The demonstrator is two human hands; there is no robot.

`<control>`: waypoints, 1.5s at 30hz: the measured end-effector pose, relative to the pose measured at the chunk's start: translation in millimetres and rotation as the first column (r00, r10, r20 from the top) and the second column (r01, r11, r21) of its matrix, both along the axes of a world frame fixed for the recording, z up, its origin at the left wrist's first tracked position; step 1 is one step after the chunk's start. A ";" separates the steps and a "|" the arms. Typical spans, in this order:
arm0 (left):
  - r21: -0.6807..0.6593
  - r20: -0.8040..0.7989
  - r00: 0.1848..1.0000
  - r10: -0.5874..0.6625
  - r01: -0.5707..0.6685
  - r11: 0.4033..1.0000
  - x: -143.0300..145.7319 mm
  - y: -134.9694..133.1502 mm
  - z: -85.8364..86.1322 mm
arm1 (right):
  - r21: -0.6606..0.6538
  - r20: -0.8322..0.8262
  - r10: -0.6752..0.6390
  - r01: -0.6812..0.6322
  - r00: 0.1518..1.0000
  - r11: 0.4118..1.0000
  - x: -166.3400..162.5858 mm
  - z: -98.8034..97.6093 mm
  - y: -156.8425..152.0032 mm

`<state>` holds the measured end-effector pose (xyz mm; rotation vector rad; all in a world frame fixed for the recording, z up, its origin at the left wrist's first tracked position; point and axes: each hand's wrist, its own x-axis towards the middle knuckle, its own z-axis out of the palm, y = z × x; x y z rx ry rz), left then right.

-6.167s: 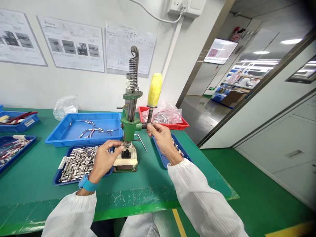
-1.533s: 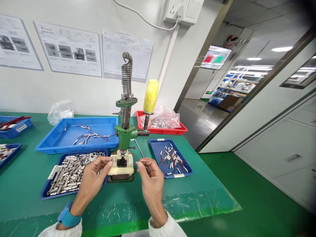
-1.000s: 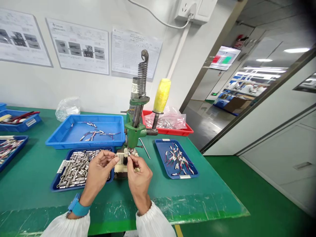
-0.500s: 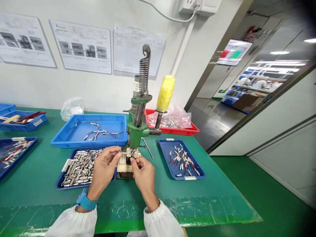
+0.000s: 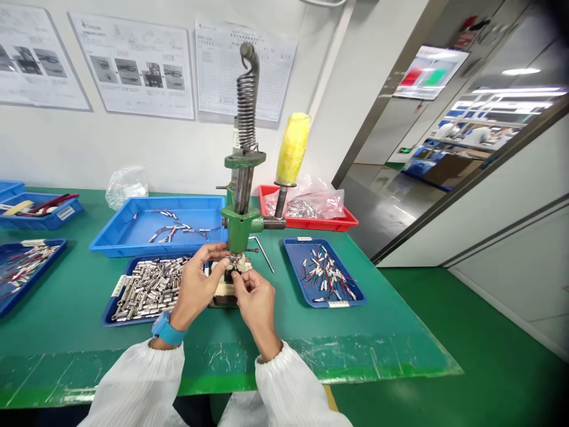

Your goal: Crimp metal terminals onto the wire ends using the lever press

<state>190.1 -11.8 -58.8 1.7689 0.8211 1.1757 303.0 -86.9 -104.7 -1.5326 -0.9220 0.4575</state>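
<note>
A green hand press (image 5: 240,228) with a coiled spring and a yellow-wrapped handle (image 5: 294,148) stands on the table in front of me. At its lower jaw, my left hand (image 5: 200,281) reaches in from the left, thumb and fingers bent close together by the die. Whatever they grip is hidden there. My right hand (image 5: 258,301) pinches at the front of the same jaw, thumb against forefinger, and the small piece between them cannot be made out. Beside my left wrist is a blue tray of short metal sleeves (image 5: 153,287).
Right of the press lies a blue tray (image 5: 296,279) of small wired parts, with a hex key (image 5: 265,256) nearby. Behind are a larger blue tray (image 5: 120,228) with a few wires and a red tray (image 5: 329,224) holding plastic bags. More trays stand far left.
My left hand has moved right, bringing its fingertips from beside the press to its jaw. The right hand stays at the jaw. The whole view has shifted slightly.
</note>
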 end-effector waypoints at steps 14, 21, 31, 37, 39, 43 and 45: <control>-0.067 0.040 0.997 -0.069 0.071 0.995 6.7 -1.3 3.2 | 0.024 0.000 -0.006 0.006 1.000 1.000 1.1 -0.6 0.9; -0.042 0.003 0.998 -0.056 0.056 0.998 10.6 -0.4 2.2 | 0.038 0.013 -0.013 0.013 1.000 0.999 0.7 0.0 -0.3; 0.243 -0.167 0.982 0.092 -0.049 0.969 7.2 -8.2 1.8 | 0.019 0.016 -0.004 0.003 1.000 1.000 2.2 1.6 -0.5; 0.220 -0.117 0.992 0.049 -0.022 0.975 4.4 -11.9 -0.9 | 0.003 0.037 0.018 -0.018 0.999 1.000 5.0 1.1 -0.4; 0.149 -0.065 0.998 -0.007 0.017 0.989 4.3 -11.0 -0.8 | -0.003 0.043 0.021 -0.021 0.999 1.000 5.5 1.8 -0.3; 0.086 0.004 0.997 -0.079 0.078 0.993 7.3 -5.3 -0.1 | -0.011 0.050 0.023 -0.023 0.998 1.000 5.3 2.7 0.3; 0.094 -0.003 0.997 -0.073 0.073 0.993 9.3 -2.6 0.5 | -0.013 0.051 0.023 -0.022 0.998 1.000 4.9 2.5 0.6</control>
